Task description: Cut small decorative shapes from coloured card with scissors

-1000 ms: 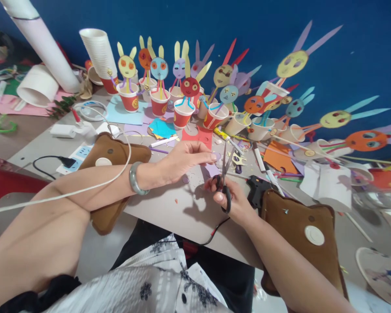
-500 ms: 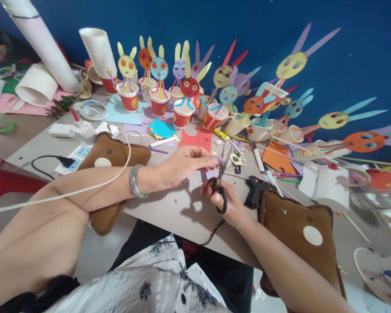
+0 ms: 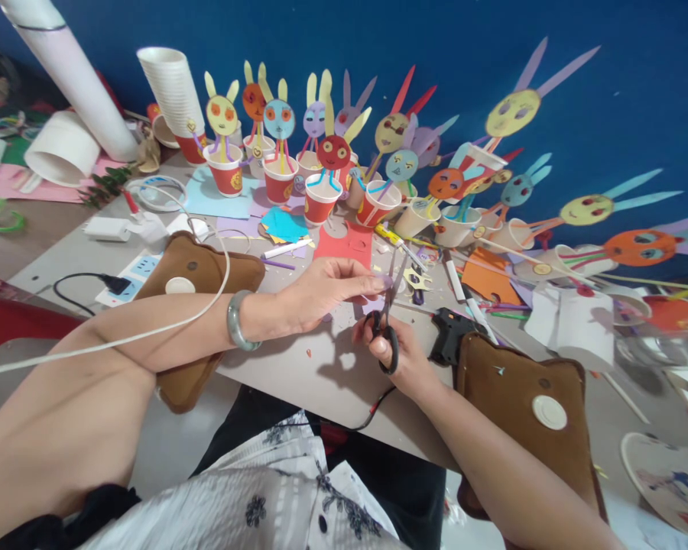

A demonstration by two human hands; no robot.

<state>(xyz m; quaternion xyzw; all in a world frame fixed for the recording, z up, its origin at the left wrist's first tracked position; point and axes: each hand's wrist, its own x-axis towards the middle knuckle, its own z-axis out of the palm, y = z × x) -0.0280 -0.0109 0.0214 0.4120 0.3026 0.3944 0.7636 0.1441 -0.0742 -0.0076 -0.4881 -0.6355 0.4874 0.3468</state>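
Note:
My left hand (image 3: 332,292) pinches a small piece of purple paper (image 3: 387,283) between thumb and fingertips. My right hand (image 3: 398,355) grips black-handled scissors (image 3: 391,325), fingers through the loops, blades pointing up and slightly parted beside the purple piece. Whether the blades touch the paper I cannot tell. Beneath both hands lie the grey tabletop and tiny scraps. Just beyond sits a red paper sheet (image 3: 344,243) with cut-outs, near a yellow paper offcut (image 3: 418,276).
Paper cups with rabbit-faced paper figures (image 3: 333,153) line the blue wall. A black glue gun (image 3: 452,336) lies right of my hand, against a brown hot-water bag (image 3: 521,428). Another brown bag (image 3: 206,260) lies under my left forearm. A white cable (image 3: 120,340) crosses that forearm.
Hardly anything differs. The scissors and the pinched purple piece have shifted very slightly; both hands keep the same hold.

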